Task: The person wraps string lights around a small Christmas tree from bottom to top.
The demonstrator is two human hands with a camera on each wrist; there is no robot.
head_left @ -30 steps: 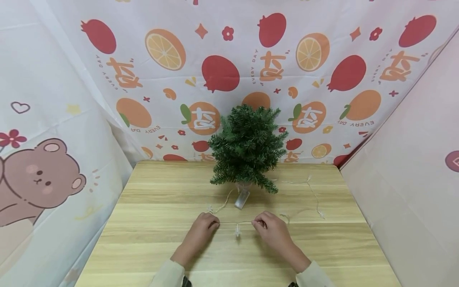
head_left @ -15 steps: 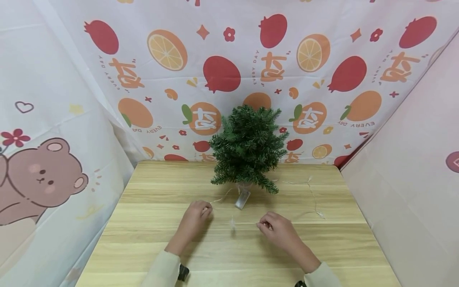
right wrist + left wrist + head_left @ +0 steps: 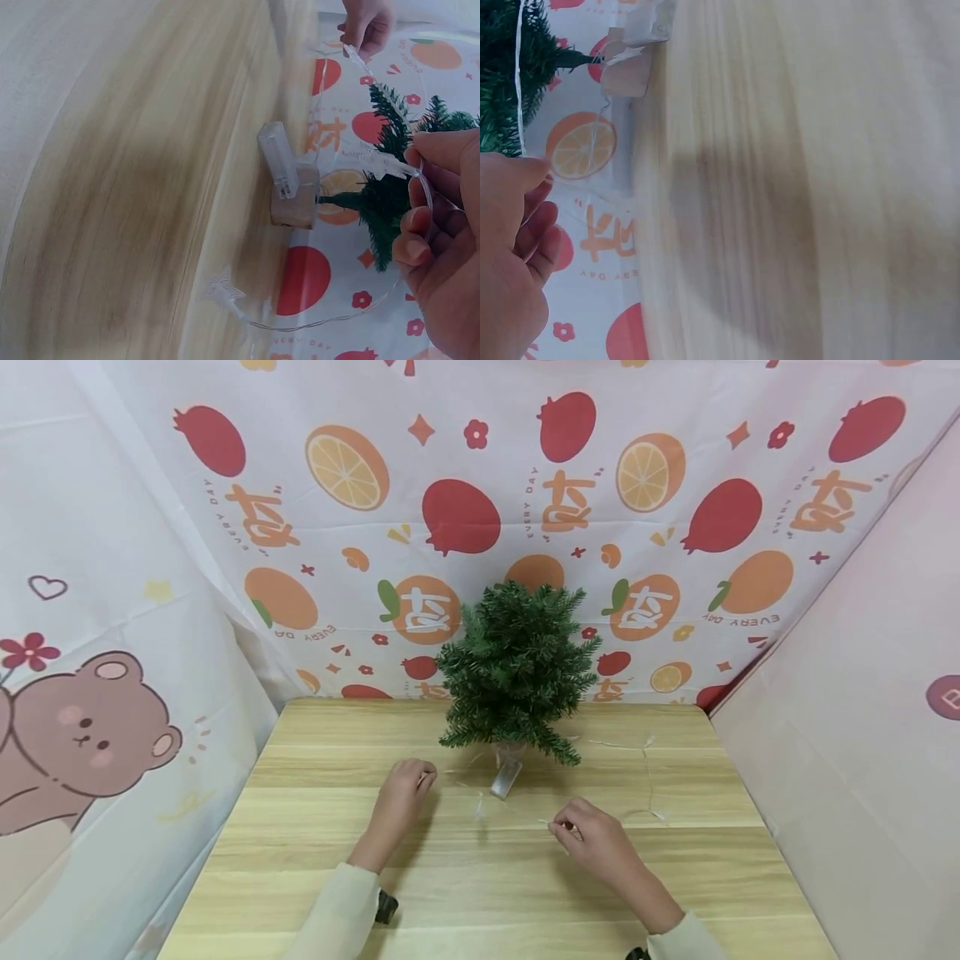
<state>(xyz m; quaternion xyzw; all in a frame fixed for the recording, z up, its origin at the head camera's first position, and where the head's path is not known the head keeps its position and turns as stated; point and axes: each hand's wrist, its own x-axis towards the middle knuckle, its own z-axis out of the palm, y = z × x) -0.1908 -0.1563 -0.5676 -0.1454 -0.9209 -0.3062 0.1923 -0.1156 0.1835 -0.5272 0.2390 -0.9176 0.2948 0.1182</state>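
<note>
A string of clear star lights runs between my two hands in front of a small artificial Christmas tree [image 3: 517,672]. My left hand [image 3: 399,793] pinches the cord [image 3: 520,82] between thumb and finger, left of the tree. On the other side, my right hand [image 3: 596,842] holds the wire in its fingertips, with a star light [image 3: 379,161] beside them. Another star light [image 3: 481,808] hangs on the span between the hands. A clear battery box [image 3: 506,778] leans at the tree's wooden base [image 3: 294,211].
More of the cord, with a star light [image 3: 658,815], trails over the right part of the wooden table [image 3: 315,860]. A fruit-print curtain [image 3: 345,552] hangs close behind the tree. Other cloths hang along both sides.
My left hand has moved left and forward, beside the tree. My right hand has shifted slightly right. The span between them is longer and slants, and its hanging star has moved left and forward.
</note>
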